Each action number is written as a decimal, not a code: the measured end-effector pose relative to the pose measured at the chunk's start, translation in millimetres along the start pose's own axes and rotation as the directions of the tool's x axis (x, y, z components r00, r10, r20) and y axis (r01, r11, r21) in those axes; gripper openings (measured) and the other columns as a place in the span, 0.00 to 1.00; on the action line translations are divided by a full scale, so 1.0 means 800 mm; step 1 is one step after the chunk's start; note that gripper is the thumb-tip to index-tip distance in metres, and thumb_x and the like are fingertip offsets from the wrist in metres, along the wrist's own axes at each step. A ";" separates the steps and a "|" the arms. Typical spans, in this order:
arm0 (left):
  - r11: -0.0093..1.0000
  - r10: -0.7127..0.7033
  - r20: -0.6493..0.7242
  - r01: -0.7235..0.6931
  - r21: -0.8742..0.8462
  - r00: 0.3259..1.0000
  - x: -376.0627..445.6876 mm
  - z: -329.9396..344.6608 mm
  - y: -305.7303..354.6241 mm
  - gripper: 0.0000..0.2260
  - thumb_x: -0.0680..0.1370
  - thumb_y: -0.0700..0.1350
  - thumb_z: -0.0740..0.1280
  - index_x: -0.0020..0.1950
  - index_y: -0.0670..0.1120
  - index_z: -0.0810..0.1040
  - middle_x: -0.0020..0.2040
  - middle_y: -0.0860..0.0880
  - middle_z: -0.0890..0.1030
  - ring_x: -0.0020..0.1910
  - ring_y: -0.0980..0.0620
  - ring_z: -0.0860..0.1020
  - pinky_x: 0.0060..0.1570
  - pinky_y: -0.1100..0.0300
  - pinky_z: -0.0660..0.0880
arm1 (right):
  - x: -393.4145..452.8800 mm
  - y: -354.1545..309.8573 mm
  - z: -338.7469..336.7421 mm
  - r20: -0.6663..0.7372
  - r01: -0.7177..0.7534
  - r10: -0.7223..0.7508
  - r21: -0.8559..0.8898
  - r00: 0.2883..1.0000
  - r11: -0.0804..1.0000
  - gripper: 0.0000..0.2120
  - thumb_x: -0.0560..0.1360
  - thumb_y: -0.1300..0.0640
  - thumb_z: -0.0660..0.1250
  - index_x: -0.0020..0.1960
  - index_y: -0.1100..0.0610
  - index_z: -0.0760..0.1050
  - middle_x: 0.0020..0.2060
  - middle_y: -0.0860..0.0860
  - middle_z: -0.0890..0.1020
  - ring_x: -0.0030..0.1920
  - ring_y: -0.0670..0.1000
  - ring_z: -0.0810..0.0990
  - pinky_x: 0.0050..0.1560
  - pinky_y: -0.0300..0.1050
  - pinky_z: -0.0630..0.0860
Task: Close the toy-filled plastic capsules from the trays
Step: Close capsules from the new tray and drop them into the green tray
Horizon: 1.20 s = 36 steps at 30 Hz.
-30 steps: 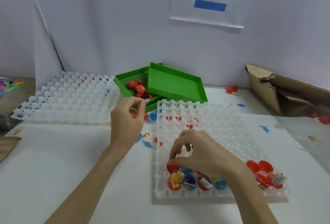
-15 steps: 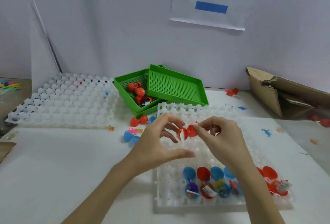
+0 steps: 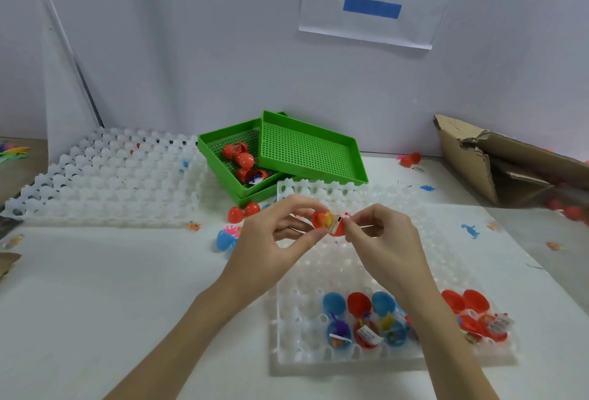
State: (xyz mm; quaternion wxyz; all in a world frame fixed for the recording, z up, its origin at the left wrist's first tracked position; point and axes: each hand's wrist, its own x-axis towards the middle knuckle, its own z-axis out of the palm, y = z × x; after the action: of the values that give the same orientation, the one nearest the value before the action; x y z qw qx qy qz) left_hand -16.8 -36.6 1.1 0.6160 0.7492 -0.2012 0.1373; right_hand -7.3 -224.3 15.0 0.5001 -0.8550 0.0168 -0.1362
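An open red capsule [image 3: 328, 222] with a yellow toy and a label inside is held above the near white cell tray [image 3: 350, 262]. My left hand [image 3: 274, 240] pinches its left half between thumb and fingers. My right hand [image 3: 382, 240] pinches its right half. The two halves are close together but still apart. Several open blue and red capsules [image 3: 363, 320] with toys sit in the tray's front rows; more red ones [image 3: 471, 313] lie at its right end.
Stacked green mesh trays [image 3: 306, 151] at the back hold closed red capsules [image 3: 242, 160]. Loose red capsules [image 3: 243, 211] and a blue one [image 3: 224, 238] lie on the table. A second white cell tray [image 3: 105, 179] stands at left, a torn cardboard box [image 3: 497, 160] at right.
My right hand lifted a red capsule out of the near tray. My left hand came back from the green trays to meet it. Both now hold the capsule, its halves nearer together.
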 end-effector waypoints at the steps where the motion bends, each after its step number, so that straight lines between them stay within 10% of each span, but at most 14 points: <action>1: 1.000 0.011 -0.009 -0.011 0.019 1.000 0.000 0.000 0.000 0.11 0.77 0.41 0.76 0.58 0.50 0.83 0.51 0.52 0.85 0.48 0.50 0.86 0.51 0.58 0.83 | 0.000 0.000 0.000 -0.003 0.002 -0.002 -0.001 1.000 1.000 0.05 0.76 0.55 0.73 0.41 0.53 0.81 0.32 0.45 0.85 0.33 0.39 0.83 0.29 0.30 0.71; 11: 0.998 -0.023 -0.123 0.015 -0.067 0.992 0.001 0.002 -0.001 0.07 0.77 0.41 0.76 0.54 0.46 0.84 0.49 0.50 0.86 0.47 0.48 0.87 0.42 0.61 0.83 | -0.010 -0.015 0.006 0.028 0.086 -0.103 0.370 0.994 0.925 0.06 0.82 0.60 0.68 0.48 0.61 0.74 0.38 0.53 0.87 0.39 0.52 0.88 0.32 0.39 0.79; 23: 0.996 0.058 -0.153 -0.048 0.070 0.987 0.000 0.002 -0.006 0.10 0.77 0.36 0.75 0.58 0.42 0.86 0.51 0.49 0.87 0.50 0.49 0.86 0.53 0.56 0.83 | -0.016 -0.025 0.008 0.095 0.286 -0.329 0.310 0.940 0.907 0.10 0.79 0.65 0.71 0.55 0.52 0.82 0.48 0.47 0.85 0.49 0.52 0.85 0.49 0.55 0.83; 36: 0.983 -0.036 -0.130 0.011 -0.186 0.991 0.003 -0.012 0.012 0.17 0.71 0.42 0.78 0.60 0.43 0.85 0.51 0.47 0.88 0.50 0.50 0.85 0.56 0.63 0.79 | -0.014 -0.023 0.007 0.098 0.262 -0.329 0.416 0.939 0.871 0.09 0.80 0.67 0.69 0.58 0.58 0.82 0.48 0.49 0.87 0.47 0.51 0.87 0.46 0.40 0.82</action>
State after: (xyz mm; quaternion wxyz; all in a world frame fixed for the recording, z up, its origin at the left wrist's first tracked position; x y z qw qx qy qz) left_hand -18.8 -29.1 12.3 0.6963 0.6804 -0.1629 0.1602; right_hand -18.9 -208.7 25.9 0.6356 -0.7366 -0.1840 -0.1403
